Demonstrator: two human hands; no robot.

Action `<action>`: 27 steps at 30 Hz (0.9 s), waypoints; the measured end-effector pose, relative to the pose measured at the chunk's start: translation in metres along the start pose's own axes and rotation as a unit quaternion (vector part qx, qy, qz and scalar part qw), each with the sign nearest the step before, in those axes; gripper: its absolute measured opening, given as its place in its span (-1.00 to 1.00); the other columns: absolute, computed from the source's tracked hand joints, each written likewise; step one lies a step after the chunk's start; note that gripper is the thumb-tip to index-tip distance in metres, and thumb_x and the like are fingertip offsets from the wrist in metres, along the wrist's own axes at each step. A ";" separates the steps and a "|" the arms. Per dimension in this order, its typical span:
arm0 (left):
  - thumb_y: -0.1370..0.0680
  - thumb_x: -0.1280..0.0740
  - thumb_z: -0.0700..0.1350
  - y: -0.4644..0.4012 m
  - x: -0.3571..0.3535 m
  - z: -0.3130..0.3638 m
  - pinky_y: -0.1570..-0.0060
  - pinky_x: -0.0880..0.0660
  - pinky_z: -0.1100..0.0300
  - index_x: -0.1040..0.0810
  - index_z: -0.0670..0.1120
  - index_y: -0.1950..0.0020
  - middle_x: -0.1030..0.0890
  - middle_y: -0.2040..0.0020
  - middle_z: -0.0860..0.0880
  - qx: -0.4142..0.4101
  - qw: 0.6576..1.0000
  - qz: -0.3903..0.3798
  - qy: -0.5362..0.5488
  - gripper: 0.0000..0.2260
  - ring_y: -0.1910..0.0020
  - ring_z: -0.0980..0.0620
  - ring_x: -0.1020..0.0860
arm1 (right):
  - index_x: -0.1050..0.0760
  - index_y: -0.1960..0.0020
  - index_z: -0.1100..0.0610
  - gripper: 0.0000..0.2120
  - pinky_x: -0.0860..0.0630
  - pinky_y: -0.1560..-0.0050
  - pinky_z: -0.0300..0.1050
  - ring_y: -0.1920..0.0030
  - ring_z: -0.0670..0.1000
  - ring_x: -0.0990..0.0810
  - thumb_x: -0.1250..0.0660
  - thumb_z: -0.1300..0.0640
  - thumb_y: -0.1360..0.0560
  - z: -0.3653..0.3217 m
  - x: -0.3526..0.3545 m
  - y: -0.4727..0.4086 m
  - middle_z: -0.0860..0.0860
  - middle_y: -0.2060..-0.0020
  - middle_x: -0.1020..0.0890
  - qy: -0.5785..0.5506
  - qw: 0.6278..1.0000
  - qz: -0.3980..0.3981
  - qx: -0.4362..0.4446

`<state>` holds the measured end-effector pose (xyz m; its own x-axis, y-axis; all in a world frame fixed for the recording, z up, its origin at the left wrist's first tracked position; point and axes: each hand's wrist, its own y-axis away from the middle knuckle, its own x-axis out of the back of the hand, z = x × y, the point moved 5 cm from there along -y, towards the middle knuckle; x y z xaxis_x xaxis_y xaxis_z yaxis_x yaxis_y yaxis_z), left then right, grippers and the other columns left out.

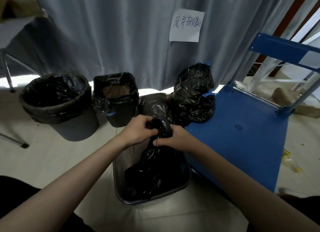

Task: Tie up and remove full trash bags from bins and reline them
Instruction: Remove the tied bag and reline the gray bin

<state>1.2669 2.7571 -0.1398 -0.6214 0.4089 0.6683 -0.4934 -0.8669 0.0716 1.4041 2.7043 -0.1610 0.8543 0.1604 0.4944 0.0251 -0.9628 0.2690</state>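
Bag (154,169) sits in the bin (119,188) at your feet, betw. your knees and the blue cart (242,145). Neck is gathered and pulled up above the rim; body still down inside.

Grip: L hand (138,129) has fingers curled round the top of the bunched neck. R hand (174,139) clamps the neck just below, thumb pressed across it. Hands touching, both tight on plastic. Can't tell if a knot is formed yet; the wad betw. your fists hides it.

Risks:
- Thin film, twisted hard. Yank it and the neck may tear at R thumb, esp. w/ weight hanging below.
- Neck looks short above your fists. Not much tail for a knot; it could slip loose on the lift.
- Bin is light-looking and unheld. Pulling straight up may drag it along w/ the bag, or tip it twd the cart edge.
- Cart corner is just beside R forearm; a snag there could rip the bag on the way out.

Orientation: bag's long axis runs near-vertical, leaning slightly away from you. Mouth end points up into your hands, heavy end down in the bin.

Also there: two lined bins (58,107) (117,100) by the curtain, tied bags (194,94) on the cart.
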 end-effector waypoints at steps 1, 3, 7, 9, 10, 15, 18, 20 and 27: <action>-0.45 -0.46 -0.15 -0.001 0.002 0.000 0.23 -0.46 0.33 -0.68 -0.01 0.09 -0.68 0.23 0.03 0.001 1.000 0.005 -0.015 -0.93 0.22 0.13 -0.60 | -0.62 0.03 -0.03 -0.55 -0.60 -0.01 -0.14 0.04 -0.08 -0.67 -0.57 -0.14 -0.12 0.000 0.002 -0.001 -0.10 0.14 -0.69 -0.039 0.999 0.008 -0.009; -0.44 -0.47 -0.16 -0.002 0.005 0.003 0.30 -0.39 0.41 -0.62 0.03 0.20 -0.62 0.31 0.06 -0.005 0.999 0.015 -0.034 -0.90 0.28 0.16 -0.56 | -0.61 0.09 -0.01 -0.67 -0.56 0.10 -0.20 0.16 -0.11 -0.65 -0.56 -0.05 -0.19 -0.003 0.006 0.000 -0.13 0.25 -0.66 -0.082 0.996 0.040 -0.005; -0.43 -0.51 -0.12 -0.002 0.007 0.006 0.15 -0.48 0.15 -0.63 -0.06 0.21 -0.62 0.31 0.00 -0.013 0.998 0.024 -0.061 -0.91 0.23 0.03 -0.59 | -0.56 0.20 0.04 -0.88 -0.50 0.27 -0.28 0.37 -0.17 -0.56 -0.46 0.22 -0.43 -0.005 0.022 0.010 -0.13 0.46 -0.58 -0.067 0.988 0.139 0.029; -0.43 -0.51 -0.12 0.000 0.009 0.005 0.10 -0.50 0.11 -0.64 -0.03 0.22 -0.63 0.29 0.02 -0.012 0.997 0.029 -0.069 -0.92 0.21 0.04 -0.60 | -0.58 0.16 0.06 -0.92 -0.44 0.33 -0.35 0.42 -0.20 -0.52 -0.43 0.22 -0.46 -0.005 0.026 0.014 -0.12 0.48 -0.57 -0.035 0.985 0.163 0.032; -0.44 -0.50 -0.12 0.001 0.011 0.004 0.09 -0.51 0.11 -0.63 0.02 0.24 -0.64 0.29 0.05 -0.011 0.996 0.039 -0.075 -0.90 0.20 0.05 -0.60 | -0.58 0.12 0.06 -0.93 -0.43 0.34 -0.34 0.41 -0.19 -0.52 -0.41 0.21 -0.48 -0.003 0.028 0.015 -0.10 0.45 -0.57 -0.013 0.984 0.176 0.033; -0.47 -0.39 -0.05 0.007 0.026 0.004 0.14 -0.48 0.10 -0.56 0.10 0.22 -0.61 0.22 0.10 0.027 0.985 0.111 -0.129 -0.92 0.15 0.03 -0.58 | -0.52 0.16 -0.02 -0.89 -0.46 0.24 -0.07 0.34 -0.05 -0.46 -0.33 0.16 -0.50 0.007 0.037 0.014 -0.09 0.43 -0.46 0.115 0.975 0.189 -0.001; -0.43 -0.40 -0.07 0.007 0.025 0.004 0.17 -0.46 0.12 -0.50 0.09 0.18 -0.60 0.23 0.09 0.018 0.986 0.105 -0.129 -0.91 0.16 0.03 -0.58 | -0.42 0.15 -0.06 -0.86 -0.52 0.14 -0.02 0.18 0.02 -0.53 -0.35 0.14 -0.46 0.010 0.034 0.014 -0.04 0.26 -0.52 0.144 0.976 0.161 -0.022; -0.42 -0.43 -0.12 0.006 0.023 0.005 0.17 -0.46 0.16 -0.50 0.07 0.20 -0.61 0.23 0.08 0.001 0.991 0.084 -0.101 -0.86 0.17 0.04 -0.59 | -0.43 0.21 -0.06 -0.84 -0.52 0.09 -0.03 0.17 -0.01 -0.49 -0.38 0.14 -0.45 0.007 0.033 0.015 -0.02 0.22 -0.51 0.145 0.975 0.165 -0.015; -0.39 -0.56 -0.18 0.007 0.027 0.009 0.26 -0.44 0.41 -0.58 -0.03 0.12 -0.64 0.31 0.01 0.004 0.996 0.066 0.061 -0.81 0.30 0.16 -0.59 | -0.64 0.08 0.15 -0.93 -0.42 0.29 -0.39 0.29 -0.14 -0.57 -0.49 0.18 -0.46 0.007 0.039 0.015 -0.10 0.39 -0.59 -0.028 0.991 0.128 -0.038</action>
<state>1.2523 2.7596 -0.1151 -0.7499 0.3223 0.5777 -0.3975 -0.9176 -0.0041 1.4414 2.6944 -0.1436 0.8547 -0.1016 0.5091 -0.2340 -0.9508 0.2032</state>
